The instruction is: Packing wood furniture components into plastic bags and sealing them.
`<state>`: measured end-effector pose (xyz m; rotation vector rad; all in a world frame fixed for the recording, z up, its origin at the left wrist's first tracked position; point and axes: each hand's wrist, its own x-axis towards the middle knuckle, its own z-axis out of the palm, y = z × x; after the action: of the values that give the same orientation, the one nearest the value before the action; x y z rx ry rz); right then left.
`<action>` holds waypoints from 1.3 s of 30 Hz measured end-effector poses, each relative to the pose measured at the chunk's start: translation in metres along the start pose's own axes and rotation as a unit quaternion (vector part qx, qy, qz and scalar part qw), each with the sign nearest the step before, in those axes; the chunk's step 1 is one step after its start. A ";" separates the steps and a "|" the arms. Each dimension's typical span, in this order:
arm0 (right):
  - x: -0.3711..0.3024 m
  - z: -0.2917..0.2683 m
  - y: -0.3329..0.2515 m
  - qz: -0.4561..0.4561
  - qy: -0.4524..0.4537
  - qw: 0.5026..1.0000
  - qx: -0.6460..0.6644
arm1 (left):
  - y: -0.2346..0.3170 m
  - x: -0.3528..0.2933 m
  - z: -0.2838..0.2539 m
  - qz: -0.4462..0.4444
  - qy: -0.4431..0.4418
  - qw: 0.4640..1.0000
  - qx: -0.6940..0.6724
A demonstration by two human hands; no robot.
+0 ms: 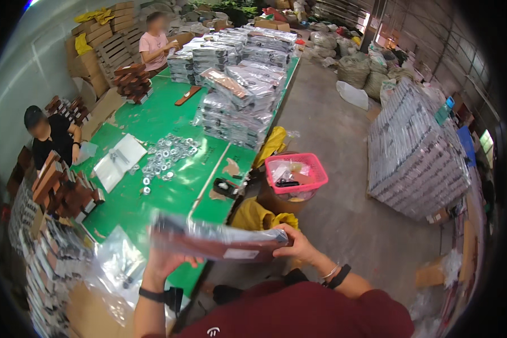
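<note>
Between both hands I hold a long plastic-wrapped package [219, 241], dark grey on top and reddish brown along its side, with a white label. My left hand [169, 260] is closed around its left end from below, where the package is blurred. At the other end my right hand [294, 243] grips the corner, fingers on top and thumb underneath. The package hangs over the near edge of the green table [135, 205]. Below my left hand lie clear plastic bags [118, 262].
Stacked wrapped packages [236, 115] cover the table's far right. Metal rings [166, 155] lie near a white sheet [118, 163]. A pink basket [315, 181] stands right of the table. Brown pieces [56, 183] are piled left. Two people [53, 138] work across the table. A wrapped pallet [414, 152] stands right.
</note>
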<state>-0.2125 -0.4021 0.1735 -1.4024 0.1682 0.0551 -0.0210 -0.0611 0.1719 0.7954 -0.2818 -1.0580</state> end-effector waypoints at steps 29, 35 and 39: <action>-0.018 -0.348 -0.084 -0.160 0.190 0.967 0.065 | -0.116 0.389 0.289 0.099 -0.011 0.993 0.070; 0.007 -0.484 -0.106 -0.154 0.151 0.976 0.030 | -0.137 0.478 0.294 0.134 -0.067 0.982 0.114; 0.045 -0.565 -0.136 -0.184 0.151 0.962 -0.133 | -0.167 0.538 0.319 0.142 -0.019 0.989 -0.022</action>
<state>-0.1972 -0.9833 0.2104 -1.6865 0.1536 -0.4637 -0.0503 -0.7080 0.1924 0.6733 -0.3918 -0.8084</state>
